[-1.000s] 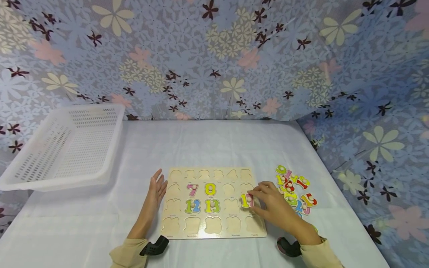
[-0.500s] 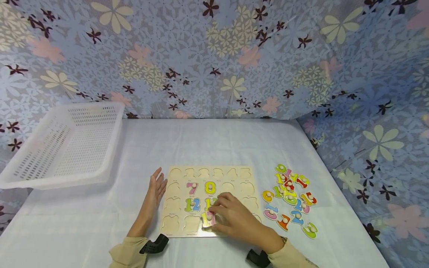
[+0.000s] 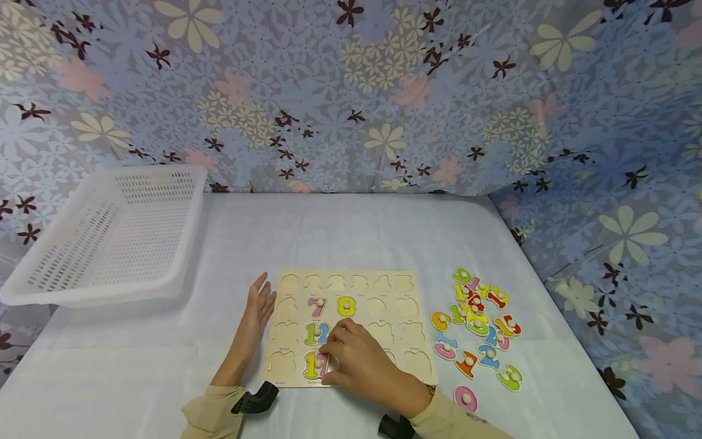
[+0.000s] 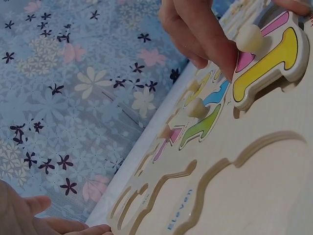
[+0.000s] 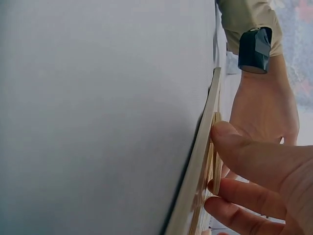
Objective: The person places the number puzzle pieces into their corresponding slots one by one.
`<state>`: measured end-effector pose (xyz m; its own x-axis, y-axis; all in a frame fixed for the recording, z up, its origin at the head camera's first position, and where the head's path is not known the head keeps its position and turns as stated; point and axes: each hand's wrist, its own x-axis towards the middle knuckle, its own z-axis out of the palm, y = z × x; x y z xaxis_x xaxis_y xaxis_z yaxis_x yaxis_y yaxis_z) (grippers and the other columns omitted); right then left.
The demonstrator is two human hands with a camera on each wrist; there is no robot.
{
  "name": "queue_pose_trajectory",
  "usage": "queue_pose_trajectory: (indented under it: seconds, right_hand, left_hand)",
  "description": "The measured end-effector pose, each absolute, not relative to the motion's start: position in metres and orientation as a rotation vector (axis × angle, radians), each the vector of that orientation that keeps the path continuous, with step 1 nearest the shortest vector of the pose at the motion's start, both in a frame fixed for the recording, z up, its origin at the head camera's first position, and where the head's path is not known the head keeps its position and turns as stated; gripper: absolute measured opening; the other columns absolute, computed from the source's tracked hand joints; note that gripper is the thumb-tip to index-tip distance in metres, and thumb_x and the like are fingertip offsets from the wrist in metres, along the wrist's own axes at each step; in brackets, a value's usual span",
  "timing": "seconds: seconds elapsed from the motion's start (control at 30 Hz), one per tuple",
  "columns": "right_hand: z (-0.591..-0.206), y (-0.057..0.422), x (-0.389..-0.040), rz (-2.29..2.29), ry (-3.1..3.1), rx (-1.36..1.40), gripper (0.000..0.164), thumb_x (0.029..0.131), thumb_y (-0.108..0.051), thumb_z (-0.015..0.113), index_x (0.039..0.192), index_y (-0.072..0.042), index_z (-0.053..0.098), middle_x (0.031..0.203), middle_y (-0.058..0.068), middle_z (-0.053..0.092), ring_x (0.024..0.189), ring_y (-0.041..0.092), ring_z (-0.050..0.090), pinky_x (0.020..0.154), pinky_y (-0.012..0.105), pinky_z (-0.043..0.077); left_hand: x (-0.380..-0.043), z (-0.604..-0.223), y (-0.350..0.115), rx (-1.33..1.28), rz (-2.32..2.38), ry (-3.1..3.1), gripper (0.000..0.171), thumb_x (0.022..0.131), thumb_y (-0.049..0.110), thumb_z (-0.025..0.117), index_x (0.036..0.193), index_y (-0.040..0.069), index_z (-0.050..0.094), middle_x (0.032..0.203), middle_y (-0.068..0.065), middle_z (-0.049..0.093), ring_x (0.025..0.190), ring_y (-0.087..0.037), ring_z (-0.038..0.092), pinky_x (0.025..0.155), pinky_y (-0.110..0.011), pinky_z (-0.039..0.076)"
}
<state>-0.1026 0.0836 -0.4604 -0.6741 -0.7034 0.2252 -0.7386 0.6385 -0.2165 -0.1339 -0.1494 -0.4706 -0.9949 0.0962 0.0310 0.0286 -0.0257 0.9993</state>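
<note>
1. A right hand pinches a yellow-and-pink wooden number 17 piece by its edges, thumb against one side, finger against the other.

2. The piece sits over the nearest row's second recess from the left on a pale rectangular wooden puzzle board, its rim raised above the surface.

3. A left hand rests just beyond the board's left edge, fingers extended, gripping nothing.

4. Just beyond the 17 lies a green-and-blue wooden number 12.

5. White cloth stretches from the board's far edge to a floral backdrop; a narrow strip separates its right edge from scattered colourful number pieces.

6. A white perforated plastic basket stands far left, well apart.
</note>
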Motion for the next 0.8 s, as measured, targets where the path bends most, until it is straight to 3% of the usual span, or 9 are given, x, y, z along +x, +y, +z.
queue_pose_trajectory:
  seconds: [0.47, 0.8]
  right_hand:
    - [-0.4587, 0.079, -0.1022, 0.452, -2.765, 1.191, 0.04, 0.073, -0.044, 0.083, 0.101, -0.017, 0.074, 0.096, -0.008, 0.059, 0.1, 0.014, 0.048, 0.095, 0.03, 0.041]
    - [-0.4577, 0.0779, -0.1023, 0.522, -2.758, 1.139, 0.031, 0.075, -0.031, 0.084, 0.101, -0.018, 0.073, 0.092, -0.008, 0.057, 0.099, 0.014, 0.048, 0.084, 0.029, 0.045]
  left_hand:
    - [-0.1336, -0.4709, -0.1502, 0.199, 2.21, 2.161, 0.063, 0.105, 0.044, 0.01, 0.155, 0.006, 0.001, 0.158, -0.026, 0.001, 0.143, -0.043, 0.011, 0.117, -0.049, 0.01]
    - [-0.1331, -0.4716, -0.1493, 0.175, 2.217, 2.149, 0.063, 0.106, 0.042, 0.01, 0.155, 0.005, 0.001, 0.158, -0.025, 0.0, 0.143, -0.042, 0.012, 0.116, -0.048, 0.012]
